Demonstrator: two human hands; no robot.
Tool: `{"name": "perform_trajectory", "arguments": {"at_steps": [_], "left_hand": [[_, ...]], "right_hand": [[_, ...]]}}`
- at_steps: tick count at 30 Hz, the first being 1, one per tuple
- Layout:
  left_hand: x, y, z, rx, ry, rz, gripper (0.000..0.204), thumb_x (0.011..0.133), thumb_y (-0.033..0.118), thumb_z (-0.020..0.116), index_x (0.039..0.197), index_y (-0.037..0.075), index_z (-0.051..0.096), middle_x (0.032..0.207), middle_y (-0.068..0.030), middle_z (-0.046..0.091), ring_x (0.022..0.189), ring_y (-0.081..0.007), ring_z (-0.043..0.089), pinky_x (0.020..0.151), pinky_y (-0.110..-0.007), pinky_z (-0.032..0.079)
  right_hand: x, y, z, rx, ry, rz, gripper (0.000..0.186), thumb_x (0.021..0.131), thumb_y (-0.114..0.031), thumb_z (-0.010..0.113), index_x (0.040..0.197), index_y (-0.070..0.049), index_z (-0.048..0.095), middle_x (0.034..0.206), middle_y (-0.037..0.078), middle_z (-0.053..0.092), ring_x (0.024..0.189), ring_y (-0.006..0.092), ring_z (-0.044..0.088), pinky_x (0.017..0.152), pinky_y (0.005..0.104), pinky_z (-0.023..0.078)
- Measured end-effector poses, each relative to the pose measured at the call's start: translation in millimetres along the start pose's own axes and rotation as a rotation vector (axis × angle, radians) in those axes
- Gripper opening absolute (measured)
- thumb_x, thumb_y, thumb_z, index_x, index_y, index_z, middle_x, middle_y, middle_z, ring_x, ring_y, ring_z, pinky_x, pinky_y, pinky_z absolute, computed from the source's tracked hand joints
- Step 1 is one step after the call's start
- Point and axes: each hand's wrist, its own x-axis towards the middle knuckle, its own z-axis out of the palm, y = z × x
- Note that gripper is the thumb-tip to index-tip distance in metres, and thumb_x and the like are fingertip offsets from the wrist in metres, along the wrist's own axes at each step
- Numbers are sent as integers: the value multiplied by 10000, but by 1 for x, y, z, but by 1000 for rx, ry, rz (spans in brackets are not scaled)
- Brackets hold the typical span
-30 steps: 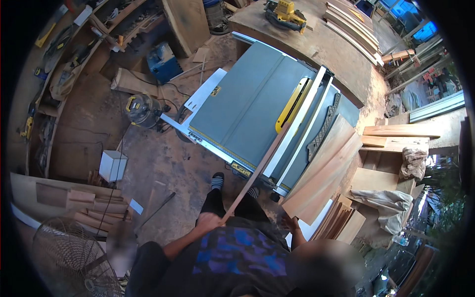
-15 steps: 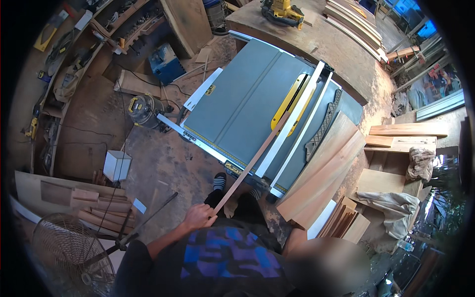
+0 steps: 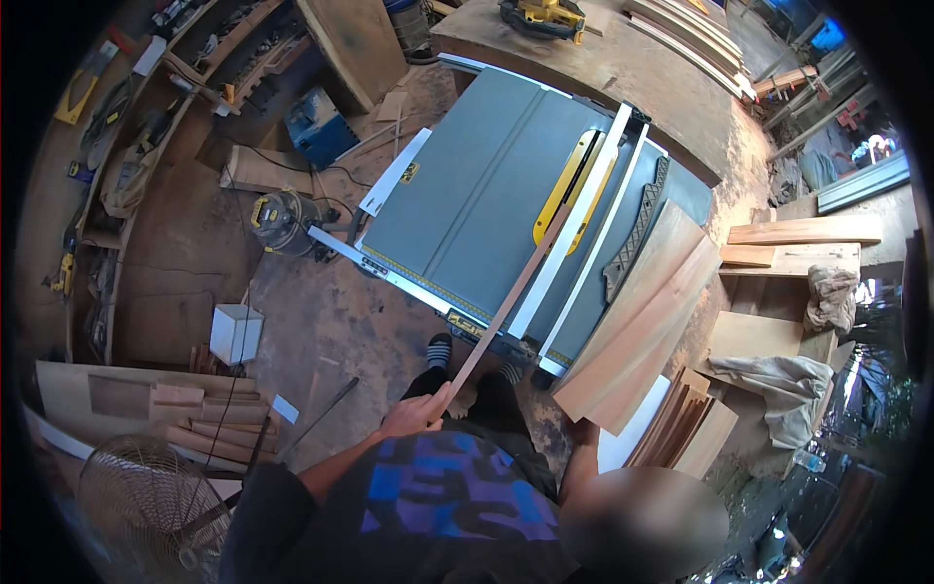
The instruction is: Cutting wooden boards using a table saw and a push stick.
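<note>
My left hand (image 3: 420,411) is closed around the near end of a long narrow wooden strip (image 3: 490,331). The strip runs up onto the grey table saw (image 3: 467,175), lying beside the white rail fence (image 3: 557,253), its far part over the yellow insert (image 3: 556,209) around the blade slot. My right hand (image 3: 582,438) is low at the right, by the near end of wide planks (image 3: 637,321) that rest on the saw's right side; its fingers are hidden by the wood. A dark lattice push piece (image 3: 634,229) lies alongside those planks.
Behind the saw, a workbench (image 3: 662,117) bears a yellow power tool (image 3: 542,21). A shop vacuum (image 3: 277,219), blue machine (image 3: 321,127) and shelving (image 3: 146,136) stand left. A fan (image 3: 146,496) is at lower left, board offcuts (image 3: 681,428) and draped cloth (image 3: 783,399) at right.
My left hand and the strip have shifted a little up and rightward in the picture since half a second ago. My right hand has moved in under the planks' end since a second ago.
</note>
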Motion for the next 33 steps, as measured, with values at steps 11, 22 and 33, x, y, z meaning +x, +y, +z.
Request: {"name": "perform_trajectory", "arguments": {"at_steps": [11, 22, 33], "left_hand": [[-1, -21, -4, -160, 33, 141, 865, 896, 130, 745, 1637, 15, 313, 1091, -220, 660, 997, -426, 669, 834, -492, 537], [-7, -35, -6, -133, -5, 77, 842, 910, 299, 756, 1626, 69, 379, 1064, -208, 695, 941, -404, 699, 805, -471, 559], [42, 10, -41, -108, -113, 121, 865, 877, 421, 811, 1572, 50, 456, 1059, -169, 694, 935, -356, 691, 824, -476, 548]], "right_hand": [[-126, -65, 321, -1566, -447, -396, 191, 919, -142, 670, 1054, -42, 760, 1015, 171, 740, 985, 330, 707, 905, 434, 565], [-7, -124, 423, -1713, -542, -1415, 146, 789, -78, 733, 685, -46, 634, 719, 93, 637, 787, 286, 635, 864, 436, 521], [-16, -101, 417, -1662, -300, -1403, 122, 792, -62, 733, 724, -46, 633, 767, 97, 633, 761, 291, 626, 807, 409, 555]]}}
